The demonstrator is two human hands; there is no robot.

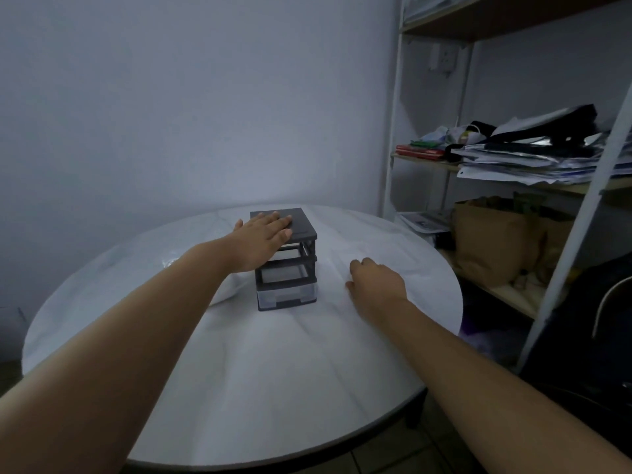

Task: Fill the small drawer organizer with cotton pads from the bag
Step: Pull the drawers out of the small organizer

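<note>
**Left hand flat on the organizer**

Our left hand [265,234] lies flat, fingers straight, on top of the organizer [287,289], which stands toward the table's [273,388] far edge. Our right hand [374,282] rests just right of it, loosely curled, holding nothing. The bag [227,287] lies just left.

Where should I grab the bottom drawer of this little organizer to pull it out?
Take the bottom drawer by its front edge, coming from the near side: it sits closed in the organizer frame, so only that face is exposed. The right hand lies free beside it, while the left hand presses flat on top.
</note>
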